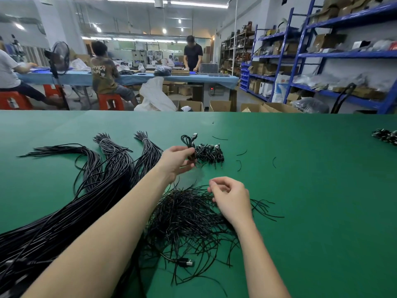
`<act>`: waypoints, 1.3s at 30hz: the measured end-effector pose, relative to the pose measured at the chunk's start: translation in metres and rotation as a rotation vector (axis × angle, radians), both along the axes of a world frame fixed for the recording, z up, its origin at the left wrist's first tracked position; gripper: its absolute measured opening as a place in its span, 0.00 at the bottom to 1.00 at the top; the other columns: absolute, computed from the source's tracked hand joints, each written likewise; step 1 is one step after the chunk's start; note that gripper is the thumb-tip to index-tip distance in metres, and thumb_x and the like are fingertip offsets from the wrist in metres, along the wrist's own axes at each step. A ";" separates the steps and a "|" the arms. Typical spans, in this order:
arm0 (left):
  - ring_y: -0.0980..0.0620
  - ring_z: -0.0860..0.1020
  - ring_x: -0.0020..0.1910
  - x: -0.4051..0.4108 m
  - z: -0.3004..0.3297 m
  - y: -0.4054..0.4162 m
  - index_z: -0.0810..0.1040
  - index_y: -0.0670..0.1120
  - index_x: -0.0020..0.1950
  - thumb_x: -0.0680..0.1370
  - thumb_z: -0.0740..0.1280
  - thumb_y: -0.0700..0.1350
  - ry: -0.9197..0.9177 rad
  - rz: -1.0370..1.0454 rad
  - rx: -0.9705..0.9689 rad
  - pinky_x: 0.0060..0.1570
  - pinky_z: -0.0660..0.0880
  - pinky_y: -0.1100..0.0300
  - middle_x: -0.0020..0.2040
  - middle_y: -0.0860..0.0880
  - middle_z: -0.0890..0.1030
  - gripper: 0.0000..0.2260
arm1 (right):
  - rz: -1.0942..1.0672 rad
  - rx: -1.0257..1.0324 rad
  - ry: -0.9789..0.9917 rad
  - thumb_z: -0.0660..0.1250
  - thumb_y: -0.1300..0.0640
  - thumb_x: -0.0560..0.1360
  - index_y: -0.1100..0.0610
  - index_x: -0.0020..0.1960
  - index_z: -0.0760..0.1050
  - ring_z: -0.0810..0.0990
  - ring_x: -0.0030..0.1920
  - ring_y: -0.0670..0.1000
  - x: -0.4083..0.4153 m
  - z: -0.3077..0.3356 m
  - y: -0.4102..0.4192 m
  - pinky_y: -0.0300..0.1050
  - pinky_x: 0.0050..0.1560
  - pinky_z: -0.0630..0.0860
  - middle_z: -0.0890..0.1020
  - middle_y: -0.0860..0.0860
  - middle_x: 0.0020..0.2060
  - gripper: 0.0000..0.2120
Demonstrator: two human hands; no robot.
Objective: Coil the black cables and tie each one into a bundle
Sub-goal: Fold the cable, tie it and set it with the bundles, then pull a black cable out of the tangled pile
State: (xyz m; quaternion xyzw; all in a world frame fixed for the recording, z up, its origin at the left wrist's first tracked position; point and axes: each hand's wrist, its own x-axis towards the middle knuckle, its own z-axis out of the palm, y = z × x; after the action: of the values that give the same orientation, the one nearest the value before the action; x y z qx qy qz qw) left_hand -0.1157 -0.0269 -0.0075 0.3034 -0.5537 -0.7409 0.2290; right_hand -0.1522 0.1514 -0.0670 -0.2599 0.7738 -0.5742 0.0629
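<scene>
Two bare hands work over black cables on a green counter [300, 190].

The left hand [175, 163] has its fingers closed around a small coiled black cable [189, 144], held just beside a heap of tied black bundles [209, 154]. The right hand [231, 197] pinches its fingers narrowly above a loose tangle of thin black tie wires [187, 218]. Long black cable hanks [92, 196] lie to the left.

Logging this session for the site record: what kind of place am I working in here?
Most likely a small factory or cable-assembly workshop: blue racks stacked with boxes, other workers at a long blue table, and piles of black cables on the green worktable.
</scene>
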 end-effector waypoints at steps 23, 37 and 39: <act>0.52 0.79 0.56 -0.018 -0.021 0.019 0.82 0.43 0.62 0.79 0.69 0.44 -0.291 -0.019 -0.932 0.58 0.69 0.68 0.59 0.47 0.84 0.12 | 0.022 0.015 0.017 0.69 0.51 0.79 0.48 0.42 0.83 0.81 0.35 0.38 0.002 -0.006 -0.008 0.38 0.43 0.78 0.86 0.39 0.35 0.07; 0.38 0.68 0.68 0.069 -0.037 -0.013 0.70 0.42 0.69 0.80 0.64 0.44 -1.068 0.076 -1.153 0.62 0.71 0.47 0.69 0.38 0.69 0.18 | 0.046 0.093 0.086 0.70 0.52 0.79 0.45 0.46 0.83 0.80 0.36 0.32 0.010 -0.005 -0.011 0.30 0.38 0.72 0.85 0.35 0.36 0.05; 0.37 0.73 0.64 0.074 -0.034 -0.021 0.72 0.42 0.65 0.78 0.65 0.40 -0.992 0.084 -1.089 0.59 0.74 0.47 0.65 0.38 0.73 0.16 | 0.050 0.098 0.094 0.70 0.52 0.79 0.45 0.46 0.83 0.81 0.38 0.33 0.010 -0.006 -0.013 0.32 0.40 0.73 0.85 0.34 0.36 0.05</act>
State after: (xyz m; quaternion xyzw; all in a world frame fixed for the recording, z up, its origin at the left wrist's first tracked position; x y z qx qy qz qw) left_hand -0.0412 -0.0479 -0.0416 0.4671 -0.8694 -0.1275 0.0981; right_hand -0.1427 0.1388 -0.0729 -0.3022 0.7965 -0.5210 0.0536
